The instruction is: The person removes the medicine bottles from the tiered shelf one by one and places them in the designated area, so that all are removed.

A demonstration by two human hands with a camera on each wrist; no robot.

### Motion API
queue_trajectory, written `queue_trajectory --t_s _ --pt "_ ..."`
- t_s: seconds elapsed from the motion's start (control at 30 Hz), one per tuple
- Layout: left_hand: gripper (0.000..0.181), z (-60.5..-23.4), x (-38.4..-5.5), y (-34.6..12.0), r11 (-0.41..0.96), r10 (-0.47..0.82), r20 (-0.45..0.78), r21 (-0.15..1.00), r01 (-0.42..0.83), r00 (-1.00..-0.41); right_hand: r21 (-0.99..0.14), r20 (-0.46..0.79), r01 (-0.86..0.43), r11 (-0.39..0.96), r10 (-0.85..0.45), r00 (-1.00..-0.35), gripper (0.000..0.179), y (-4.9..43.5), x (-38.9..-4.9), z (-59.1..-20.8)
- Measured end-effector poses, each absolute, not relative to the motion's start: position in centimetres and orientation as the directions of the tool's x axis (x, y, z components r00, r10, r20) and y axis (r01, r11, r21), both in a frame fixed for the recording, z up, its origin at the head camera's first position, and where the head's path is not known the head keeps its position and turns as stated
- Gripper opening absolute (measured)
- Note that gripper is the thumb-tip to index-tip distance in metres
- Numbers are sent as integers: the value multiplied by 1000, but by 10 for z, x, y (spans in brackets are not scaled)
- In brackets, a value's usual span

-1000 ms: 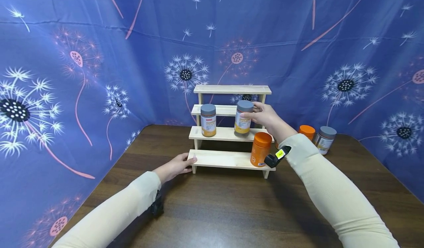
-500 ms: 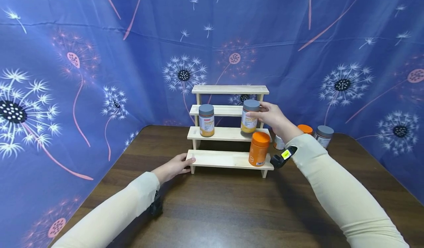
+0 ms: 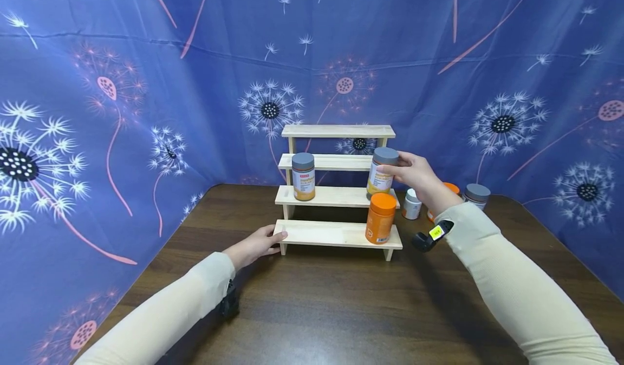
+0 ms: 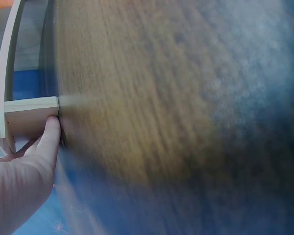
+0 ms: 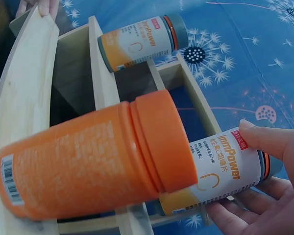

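The held jar (image 3: pixel 379 180) is a grey-lidded container with a white-and-yellow label marked "ImmPower". Its location is the right end of the second step from the bottom of the wooden rack (image 3: pixel 322 232), close to upright. The orange jar (image 3: pixel 380 221) hides part of its base, so contact with the step cannot be confirmed. The orange jar stands lidded at the right end of the lowest step (its barcode shows in the right wrist view). A matching grey-lidded jar (image 3: pixel 304 178) stands at the left end of the second step. Right of the rack, on the tabletop (image 3: pixel 312 300), are a white bottle (image 3: pixel 411 207), an orange-lidded jar (image 3: pixel 451 187) and a rear jar (image 3: pixel 476 193) with a grey lid. All lids are fitted; contents are concealed.

Right grip (image 3: pixel 418 175): narrowed around the held jar — thumb on the label just below the lid, fingers on the opposite side. The right forearm (image 3: pixel 512 289) extends forward from the lower right.

Left grip (image 3: pixel 257 246): holding the left end of the lowest step — thumb on the board, a finger against the leg. The left forearm (image 3: pixel 170 311) extends from the lower left.
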State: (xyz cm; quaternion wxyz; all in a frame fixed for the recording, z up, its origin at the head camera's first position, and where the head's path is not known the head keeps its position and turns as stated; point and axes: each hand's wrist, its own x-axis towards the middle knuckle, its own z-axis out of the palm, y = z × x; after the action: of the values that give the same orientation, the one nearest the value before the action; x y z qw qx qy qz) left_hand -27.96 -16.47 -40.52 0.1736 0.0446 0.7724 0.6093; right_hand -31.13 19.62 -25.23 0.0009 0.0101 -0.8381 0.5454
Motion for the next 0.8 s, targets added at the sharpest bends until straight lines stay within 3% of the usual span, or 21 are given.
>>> queue_trajectory --t_s 0.8 --pt "51 -405 -282 -164 246 278 -213 958 -145 -937 -921 -20 19 390 2 -1000 83 225 -303 -255"
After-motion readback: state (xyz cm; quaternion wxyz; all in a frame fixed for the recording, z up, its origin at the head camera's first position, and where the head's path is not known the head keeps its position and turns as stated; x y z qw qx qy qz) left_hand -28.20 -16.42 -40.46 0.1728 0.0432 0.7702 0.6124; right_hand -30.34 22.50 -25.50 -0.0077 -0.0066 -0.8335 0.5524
